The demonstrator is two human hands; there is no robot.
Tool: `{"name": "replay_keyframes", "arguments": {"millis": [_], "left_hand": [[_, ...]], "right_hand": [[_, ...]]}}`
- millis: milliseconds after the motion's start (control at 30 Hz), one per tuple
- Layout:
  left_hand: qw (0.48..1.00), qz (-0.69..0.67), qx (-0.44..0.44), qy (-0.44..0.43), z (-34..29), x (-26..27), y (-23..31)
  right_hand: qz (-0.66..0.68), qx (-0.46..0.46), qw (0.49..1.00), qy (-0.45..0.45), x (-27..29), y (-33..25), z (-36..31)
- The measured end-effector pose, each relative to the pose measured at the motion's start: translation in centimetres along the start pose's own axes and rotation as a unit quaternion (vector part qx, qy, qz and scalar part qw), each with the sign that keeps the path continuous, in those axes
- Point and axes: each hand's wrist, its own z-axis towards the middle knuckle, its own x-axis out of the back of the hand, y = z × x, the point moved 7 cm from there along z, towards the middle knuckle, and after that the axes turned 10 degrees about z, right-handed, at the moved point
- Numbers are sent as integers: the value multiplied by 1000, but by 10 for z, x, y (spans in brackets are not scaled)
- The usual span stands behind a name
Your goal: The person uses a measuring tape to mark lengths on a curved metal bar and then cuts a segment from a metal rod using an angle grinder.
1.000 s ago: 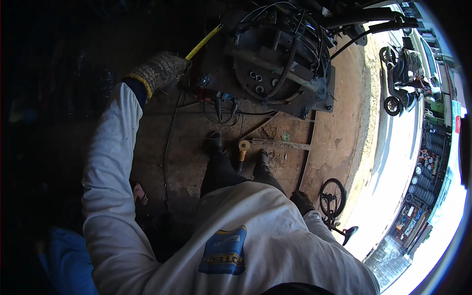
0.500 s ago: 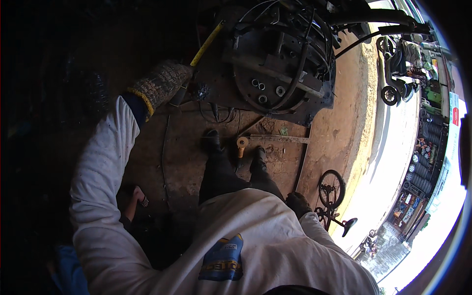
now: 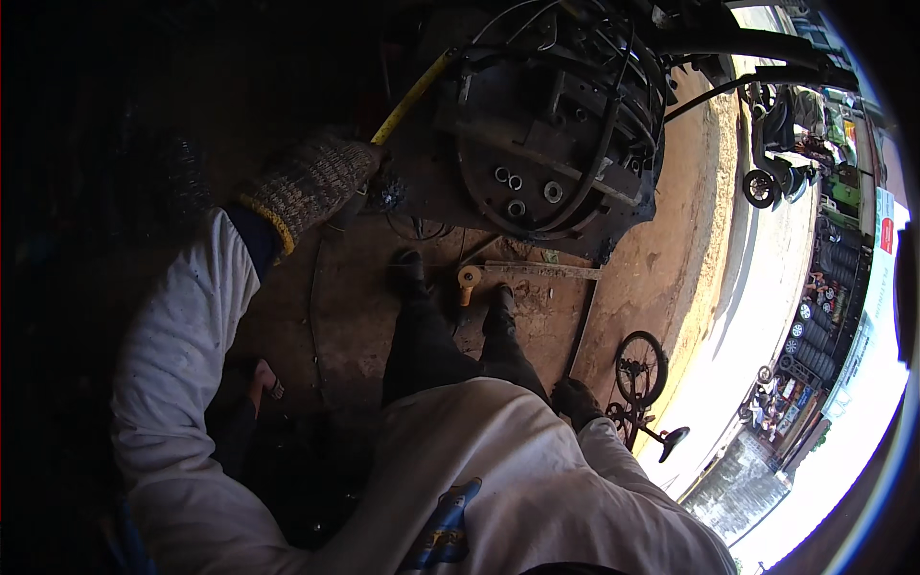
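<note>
My left hand [image 3: 321, 177], in a brown knitted glove with a yellow cuff, is closed at the near end of a yellow tape measure [image 3: 410, 103]. Its blade runs out straight, up and to the right, over a dark metal worktable [image 3: 422, 192]. The tape's case is hidden by the glove. Low beside my right thigh hangs my right hand [image 3: 578, 402] in a dark glove. Its fingers are lost in shadow, and a thin dark bar [image 3: 586, 326] ends close to it; whether I grip the bar does not show.
Several metal rings [image 3: 553, 192] and a curved hoop [image 3: 585, 163] lie on the worktable. Beneath it are an angle grinder [image 3: 468, 280] and a flat metal strip [image 3: 541, 270]. A bicycle [image 3: 640, 374] stands at right, another person's foot [image 3: 269, 379] at left. Motorcycles [image 3: 762, 182] are beyond.
My left hand and the tape measure have shifted slightly, the tape's far end a little right and down. My left forearm has moved left. The other person's foot shows a bit further left.
</note>
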Motion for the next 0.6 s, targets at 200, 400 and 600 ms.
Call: {"name": "replay_keyframes", "arguments": {"millis": [200, 400, 600], "left_hand": [[1000, -4, 25, -2, 0, -5, 8], [1000, 16, 3, -8, -31, 9, 22], [999, 41, -12, -18, -38, 11, 24]], "right_hand": [[100, 10, 993, -64, -6, 5, 17], [5, 20, 999, -33, -3, 6, 21], [40, 14, 999, -27, -8, 0, 14]]}}
